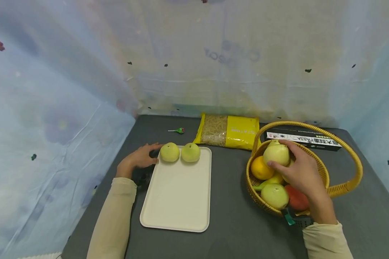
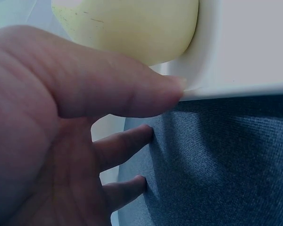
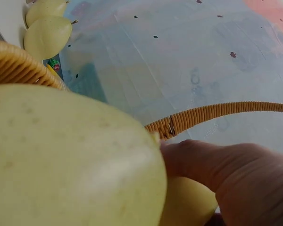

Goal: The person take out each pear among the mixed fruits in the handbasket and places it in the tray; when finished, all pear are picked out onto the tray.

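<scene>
Two pale green pears sit side by side at the far end of a white tray. At its far left corner is my left hand, fingers mostly straight, next to the nearer pear. In the left wrist view the thumb lies against the tray rim, and two fingertips rest on the dark table. My right hand reaches over the wicker basket and grips a pear between thumb and fingers. That pear fills much of the right wrist view.
An orange, a banana, another pear and a red fruit lie in the basket. Its tall handle arches to the right. Behind are a yellow pasta bag, a black pasta box and a lollipop.
</scene>
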A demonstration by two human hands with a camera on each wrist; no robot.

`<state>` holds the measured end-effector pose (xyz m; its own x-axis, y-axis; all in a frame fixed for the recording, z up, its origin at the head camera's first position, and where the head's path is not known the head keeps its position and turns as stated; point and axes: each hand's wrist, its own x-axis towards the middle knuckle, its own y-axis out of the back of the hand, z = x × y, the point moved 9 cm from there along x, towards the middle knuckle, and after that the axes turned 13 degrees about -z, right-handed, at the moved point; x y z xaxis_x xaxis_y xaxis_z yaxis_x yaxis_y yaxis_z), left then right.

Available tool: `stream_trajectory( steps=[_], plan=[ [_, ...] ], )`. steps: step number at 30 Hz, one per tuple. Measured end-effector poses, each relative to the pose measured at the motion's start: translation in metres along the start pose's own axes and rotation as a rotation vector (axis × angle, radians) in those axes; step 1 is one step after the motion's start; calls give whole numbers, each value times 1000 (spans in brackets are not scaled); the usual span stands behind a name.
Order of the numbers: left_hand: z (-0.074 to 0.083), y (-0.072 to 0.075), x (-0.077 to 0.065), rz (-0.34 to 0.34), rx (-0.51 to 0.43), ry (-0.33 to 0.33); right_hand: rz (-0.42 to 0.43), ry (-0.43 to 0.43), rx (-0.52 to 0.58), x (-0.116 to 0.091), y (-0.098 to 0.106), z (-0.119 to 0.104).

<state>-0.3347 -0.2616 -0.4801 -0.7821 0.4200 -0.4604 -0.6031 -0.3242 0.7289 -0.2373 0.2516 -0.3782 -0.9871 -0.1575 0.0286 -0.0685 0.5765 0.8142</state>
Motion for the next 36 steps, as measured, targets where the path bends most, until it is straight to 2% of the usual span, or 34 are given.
stream_trajectory(
  steps=[5, 10, 15, 19, 22, 28, 35, 36],
  plan=[
    [0, -2, 0, -3, 0, -5, 33, 50, 40, -8, 1, -3],
    [0, -2, 0, 1, -6, -14, 77, 116, 211, -19, 6, -10],
    [0, -1, -1, 5, -11, -11, 95, 240, 334, -30, 12, -26],
    [1, -1, -2, 6, -6, -11, 16, 379, 522, -34, 11, -43],
    [2, -1, -3, 3, -4, -12, -69, 450, 633, -35, 6, -56],
    [4, -1, -3, -1, 0, -11, -156, 476, 635, -32, -11, -77],
    [2, 0, -4, 2, 0, -4, -217, 466, 701, -14, -40, -101],
    [2, -1, -4, 2, 0, -4, -229, 486, 704, -12, -45, -106]
  ],
)
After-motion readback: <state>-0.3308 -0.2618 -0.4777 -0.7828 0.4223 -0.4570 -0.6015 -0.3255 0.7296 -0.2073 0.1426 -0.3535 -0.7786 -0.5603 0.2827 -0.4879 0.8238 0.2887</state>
